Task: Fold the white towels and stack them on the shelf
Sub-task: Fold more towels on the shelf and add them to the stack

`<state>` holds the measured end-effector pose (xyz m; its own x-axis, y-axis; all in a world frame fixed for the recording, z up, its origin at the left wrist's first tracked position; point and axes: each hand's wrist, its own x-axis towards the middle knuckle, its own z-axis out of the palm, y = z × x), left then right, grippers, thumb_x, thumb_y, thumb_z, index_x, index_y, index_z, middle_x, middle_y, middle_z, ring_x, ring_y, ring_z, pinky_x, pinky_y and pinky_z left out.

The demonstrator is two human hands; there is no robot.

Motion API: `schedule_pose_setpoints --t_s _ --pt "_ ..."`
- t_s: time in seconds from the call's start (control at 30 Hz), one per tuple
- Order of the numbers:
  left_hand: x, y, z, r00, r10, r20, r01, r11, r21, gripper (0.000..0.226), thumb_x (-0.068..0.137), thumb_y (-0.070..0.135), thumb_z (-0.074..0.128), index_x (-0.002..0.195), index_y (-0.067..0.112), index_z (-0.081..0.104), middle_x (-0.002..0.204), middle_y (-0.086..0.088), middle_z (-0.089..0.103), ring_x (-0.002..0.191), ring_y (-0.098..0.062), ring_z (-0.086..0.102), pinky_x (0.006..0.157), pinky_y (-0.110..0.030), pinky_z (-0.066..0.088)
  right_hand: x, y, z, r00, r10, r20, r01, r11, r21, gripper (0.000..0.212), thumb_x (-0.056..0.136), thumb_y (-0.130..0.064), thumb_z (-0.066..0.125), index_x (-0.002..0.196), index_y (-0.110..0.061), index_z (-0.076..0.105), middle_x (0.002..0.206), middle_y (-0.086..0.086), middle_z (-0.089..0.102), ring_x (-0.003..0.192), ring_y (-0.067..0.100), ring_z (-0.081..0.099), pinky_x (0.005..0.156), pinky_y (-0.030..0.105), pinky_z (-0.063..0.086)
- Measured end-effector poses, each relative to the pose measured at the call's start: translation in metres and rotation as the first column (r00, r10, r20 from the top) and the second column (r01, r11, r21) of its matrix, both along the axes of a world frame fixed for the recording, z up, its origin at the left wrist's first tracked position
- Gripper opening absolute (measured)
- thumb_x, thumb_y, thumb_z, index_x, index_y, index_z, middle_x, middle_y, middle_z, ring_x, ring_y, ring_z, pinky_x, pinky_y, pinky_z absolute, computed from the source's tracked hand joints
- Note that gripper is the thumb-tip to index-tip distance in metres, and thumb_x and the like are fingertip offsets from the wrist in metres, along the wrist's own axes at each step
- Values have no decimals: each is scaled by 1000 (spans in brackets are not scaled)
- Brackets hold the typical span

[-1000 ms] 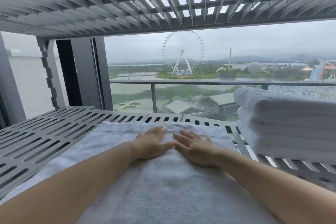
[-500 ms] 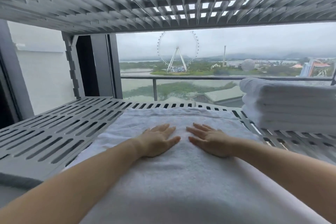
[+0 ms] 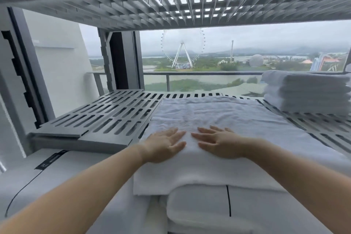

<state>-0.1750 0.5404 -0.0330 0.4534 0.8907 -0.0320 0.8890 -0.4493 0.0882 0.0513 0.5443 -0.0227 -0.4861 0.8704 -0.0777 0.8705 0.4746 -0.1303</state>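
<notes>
One white towel [image 3: 218, 119] lies spread on the slotted grey shelf [image 3: 114, 118], its near edge hanging over the shelf's front. Both hands press flat on it, fingers spread, each grip open and clasping nothing: the left hand [image 3: 165, 144] at 9 o'clock of the right hand [image 3: 220, 144], fingertips nearly touching. A stack of folded towels [image 3: 307, 91] sits at 2 o'clock, apart from the spread towel.
</notes>
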Motion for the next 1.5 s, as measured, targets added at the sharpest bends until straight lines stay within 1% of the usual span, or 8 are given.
schedule_pose_setpoints --t_s 0.27,0.47,0.7,0.93,1.03,1.13,1.33,1.5 --pt "-28 -41 -7 1000 14 -18 -13 997 71 64 94 57 23 148 30 3 159 1 0 145 -14 -2 119 -36 2 -47 -45 -17 986 169 -4 -167 977 135 47 95 -53 27 140 -53 15 156 -21 4 144 7 -3 117 40 -3" --pt "-16 -62 -13 1000 5 17 -8 986 167 67 94 55 31 149 24 7 158 2 5 145 -19 3 118 -46 7 -26 -61 -15 939 155 -306 -89 972 219 36 91 -35 53 127 -39 52 148 -10 36 136 12 34 113 35 26" --pt "33 -74 -19 995 -95 43 83 971 226 67 93 54 33 148 27 7 158 6 2 145 -20 0 112 -61 3 18 -74 -19 979 86 -182 -19 939 343 39 92 -40 51 130 -45 46 151 -10 29 138 11 30 112 27 21" --pt "50 -82 -28 994 -103 30 92 961 260 69 89 53 43 147 29 14 158 4 2 145 -18 -4 115 -56 4 43 -90 -26 950 159 -270 -40 916 399 27 79 -45 67 103 -32 69 143 -4 41 129 18 44 106 35 35" --pt "48 -85 -27 995 -103 7 98 960 263 67 89 49 44 147 29 16 158 4 1 145 -17 -3 116 -53 6 50 -95 -24 965 178 -192 -97 924 370 29 78 -54 63 98 -34 68 148 -3 34 134 15 36 110 32 30" --pt "48 -88 -26 997 -80 -20 82 957 278 64 89 41 45 146 30 19 158 4 2 145 -17 0 117 -50 10 53 -96 -21 978 163 -127 -104 919 381 25 84 -43 59 100 -27 69 148 -2 34 133 17 38 108 27 30" --pt "63 -96 -22 996 -44 83 11 934 357 61 86 1 45 141 26 37 156 -1 18 142 -19 22 114 -35 27 49 -109 -22 931 224 -288 -61 875 481 18 89 -26 54 91 -12 66 113 4 57 91 24 61 78 31 48" --pt "60 -105 -11 986 -67 150 2 918 396 53 81 -7 39 114 25 63 125 7 58 112 -19 58 88 -32 49 80 -118 -33 969 153 -195 -55 900 432 25 85 -24 53 107 -17 62 118 1 54 107 20 54 86 34 48"
